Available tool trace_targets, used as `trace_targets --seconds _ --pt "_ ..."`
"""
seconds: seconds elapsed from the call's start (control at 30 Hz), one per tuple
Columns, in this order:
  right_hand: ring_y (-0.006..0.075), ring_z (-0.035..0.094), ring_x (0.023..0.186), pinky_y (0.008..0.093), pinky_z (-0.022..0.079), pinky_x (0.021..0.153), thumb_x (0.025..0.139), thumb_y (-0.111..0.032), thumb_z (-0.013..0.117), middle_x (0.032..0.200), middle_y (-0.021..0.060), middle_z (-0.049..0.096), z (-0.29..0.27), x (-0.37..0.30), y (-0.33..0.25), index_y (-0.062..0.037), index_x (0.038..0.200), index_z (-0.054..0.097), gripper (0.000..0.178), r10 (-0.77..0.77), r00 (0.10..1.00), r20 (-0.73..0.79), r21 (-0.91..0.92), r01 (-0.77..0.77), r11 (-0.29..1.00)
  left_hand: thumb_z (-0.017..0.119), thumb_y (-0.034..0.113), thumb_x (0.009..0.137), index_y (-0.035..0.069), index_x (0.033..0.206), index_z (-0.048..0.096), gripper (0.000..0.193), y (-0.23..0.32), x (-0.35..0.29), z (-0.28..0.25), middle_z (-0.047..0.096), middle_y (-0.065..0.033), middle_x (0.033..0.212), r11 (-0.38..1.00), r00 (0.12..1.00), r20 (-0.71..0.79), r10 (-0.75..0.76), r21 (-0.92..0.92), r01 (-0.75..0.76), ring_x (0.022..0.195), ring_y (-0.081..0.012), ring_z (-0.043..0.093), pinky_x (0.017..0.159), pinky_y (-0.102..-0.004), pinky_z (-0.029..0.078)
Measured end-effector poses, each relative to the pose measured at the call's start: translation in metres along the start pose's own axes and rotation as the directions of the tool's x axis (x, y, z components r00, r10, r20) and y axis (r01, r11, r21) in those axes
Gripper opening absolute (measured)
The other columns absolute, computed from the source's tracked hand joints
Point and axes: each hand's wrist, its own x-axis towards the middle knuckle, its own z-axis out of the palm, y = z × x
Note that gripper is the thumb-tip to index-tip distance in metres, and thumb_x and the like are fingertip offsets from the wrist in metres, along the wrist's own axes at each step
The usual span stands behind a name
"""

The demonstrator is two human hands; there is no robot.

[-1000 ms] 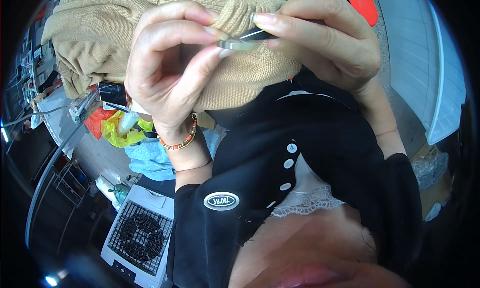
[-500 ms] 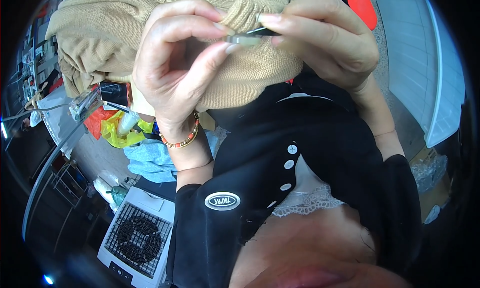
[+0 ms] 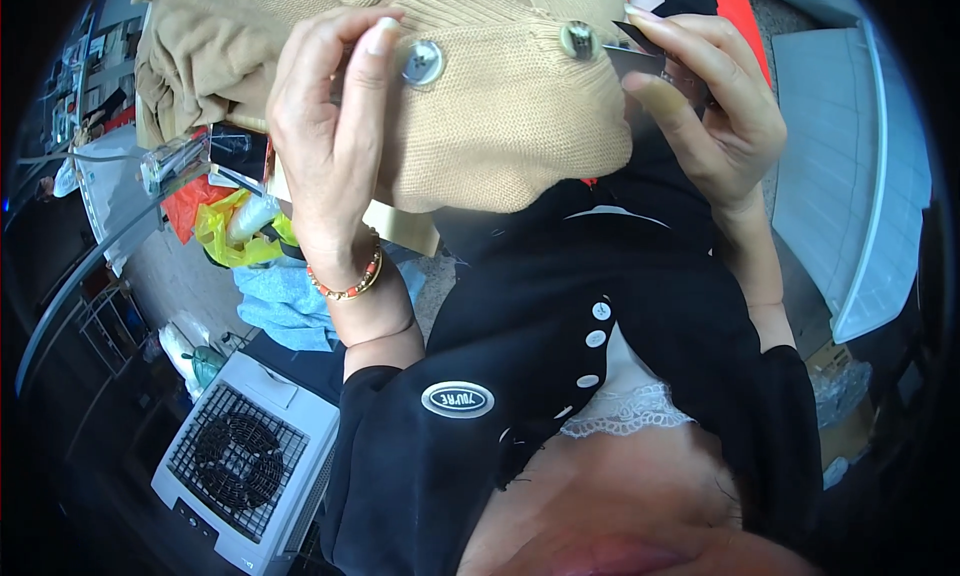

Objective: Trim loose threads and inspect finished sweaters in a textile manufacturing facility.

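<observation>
Presently, the knit (image 3: 500, 126) lies upper centre, bearing two buttons (image 3: 423, 63). Left hand (image 3: 328, 126), left of centre, touches it, grip indeterminable; right hand (image 3: 735, 116), upper right, holds a dark tool (image 3: 641, 40), apparently snips.

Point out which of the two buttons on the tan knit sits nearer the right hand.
The dark-streaked button, farther right, close to the right hand; the other button, grey with a pale rim, is beside the left hand.

Tabletop (image 3: 408, 230): pale; mostly covered, edge exposed beneath garment.
Knit garment (image 3: 205, 56): tan; bunched across tabletop.
Dark flat device (image 3: 236, 148): beside garment, left end.
Clear container (image 3: 172, 162): just left of device; contents indistinct.
</observation>
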Motion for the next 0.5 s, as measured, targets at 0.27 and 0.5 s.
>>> trace_targets --seconds 0.27,0.5 --pt "0.0038 0.045 0.064 0.0184 0.036 0.053 0.080 -0.003 0.079 0.105 0.0085 0.065 0.014 0.012 0.003 0.0031 0.119 0.068 0.040 -0.094 0.990 0.106 0.111 0.082 0.990 0.082 0.014 0.078 0.005 0.105 0.072 0.030 0.008 -0.022 -0.005 0.060 -0.0069 0.103 0.991 0.995 -0.097 -0.010 0.133 0.023 0.095 -0.0190 0.059 0.081 -0.0292 0.049" --pt "0.0112 0.061 0.076 0.0211 0.049 0.062 0.077 -0.001 0.078 0.095 0.0072 0.065 0.023 0.018 -0.004 -0.0017 0.116 0.071 0.039 -0.057 0.986 0.159 0.142 0.034 0.989 0.087 0.005 0.069 0.004 0.095 0.075 0.028 0.021 -0.035 0.001 0.063 -0.0043 0.098 0.983 0.978 -0.101 -0.185 -0.031 0.183 0.094 -0.0148 0.059 0.082 -0.0269 0.046"
